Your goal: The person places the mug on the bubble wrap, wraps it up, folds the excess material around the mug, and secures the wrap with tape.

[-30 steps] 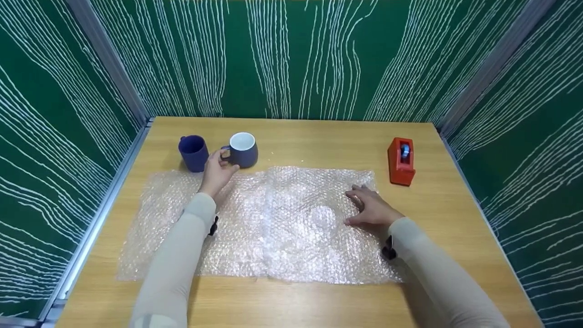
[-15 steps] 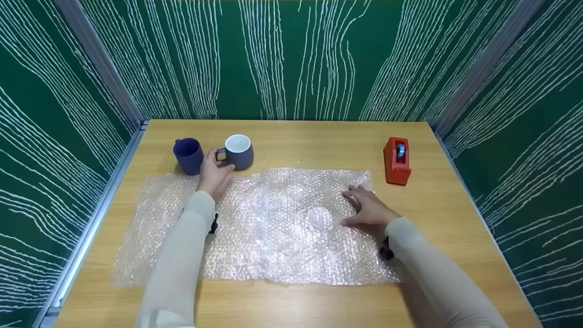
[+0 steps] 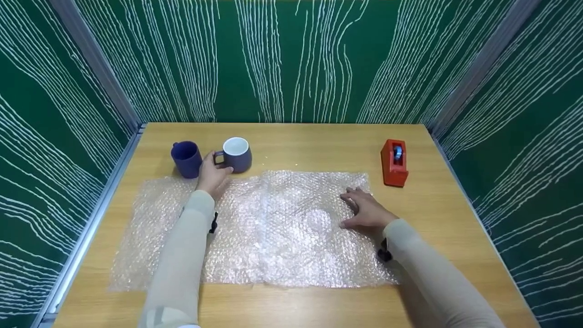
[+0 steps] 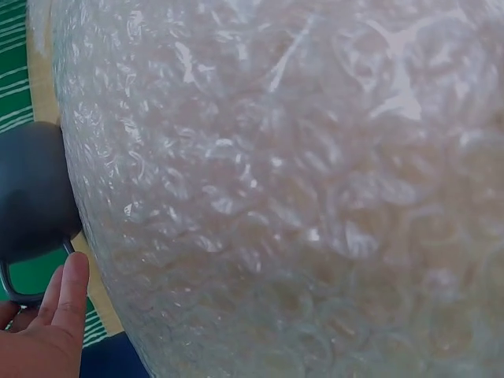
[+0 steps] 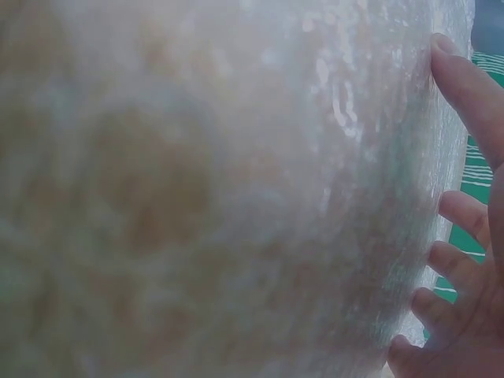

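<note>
Upright near the back left of the table stands a grey-blue mug (image 3: 237, 159) with a white inside, its handle pointing left. My left hand (image 3: 212, 175) is right at that handle, fingers to its left and thumb stretched toward the mug's base. In the left wrist view, the straight thumb and fingers (image 4: 75, 276) lie beside the handle loop. A sheet of bubble wrap (image 3: 291, 228) lies spread flat under both forearms. Over its right part, my right hand (image 3: 366, 210) has its fingers spread and relaxed, holding nothing; the fingertips (image 5: 461, 209) show against the wrap in the right wrist view.
Just left of my left hand stands a dark purple-blue mug (image 3: 186, 159), at the wrap's back edge. A red tape dispenser (image 3: 394, 163) sits at the back right of the wooden table (image 3: 309, 305). Green panels (image 3: 246, 59) with white lines enclose the table's back and sides.
My left fingers have eased slightly left, showing more of the mug's handle. The right hand stays nearly still over the wrap. The head view has shifted a little.
</note>
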### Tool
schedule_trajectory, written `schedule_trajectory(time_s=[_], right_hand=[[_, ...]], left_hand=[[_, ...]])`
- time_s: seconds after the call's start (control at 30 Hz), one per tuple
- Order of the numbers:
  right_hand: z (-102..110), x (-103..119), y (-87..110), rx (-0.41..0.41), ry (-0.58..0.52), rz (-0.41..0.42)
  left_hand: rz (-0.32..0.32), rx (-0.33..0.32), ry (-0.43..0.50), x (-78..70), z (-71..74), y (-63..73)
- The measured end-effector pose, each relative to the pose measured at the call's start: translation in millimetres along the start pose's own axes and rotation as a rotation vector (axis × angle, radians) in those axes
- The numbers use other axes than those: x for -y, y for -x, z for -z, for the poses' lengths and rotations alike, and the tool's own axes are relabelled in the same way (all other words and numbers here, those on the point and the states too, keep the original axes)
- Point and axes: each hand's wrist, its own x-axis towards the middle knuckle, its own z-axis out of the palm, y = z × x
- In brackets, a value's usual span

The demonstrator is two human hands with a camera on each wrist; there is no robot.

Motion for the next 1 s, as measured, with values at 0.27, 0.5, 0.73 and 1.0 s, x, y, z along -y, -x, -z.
schedule_trajectory(time_s=[0.27, 0.5, 0.73, 1.0], right_hand=[[-1.4, -0.3, 0.3, -0.004, 0.007, 0.009], [-2.0, 0.2, -1.4, -0.022, 0.014, 0.020], [-2.6, 0.7, 0.0, -0.040, 0.016, 0.023], [-2.7, 1.3, -0.6, -0.034, 0.011, 0.013]], left_hand=[[-0.008, -0.036, 0.027, 0.9, -1.4, 2.1], [-0.019, -0.024, -0.039, 1.3, -2.1, 5.0], [-0.014, -0.020, -0.039, -0.8, -11.5, 4.5], [0.056, 0.008, 0.059, -5.6, -23.5, 6.6]])
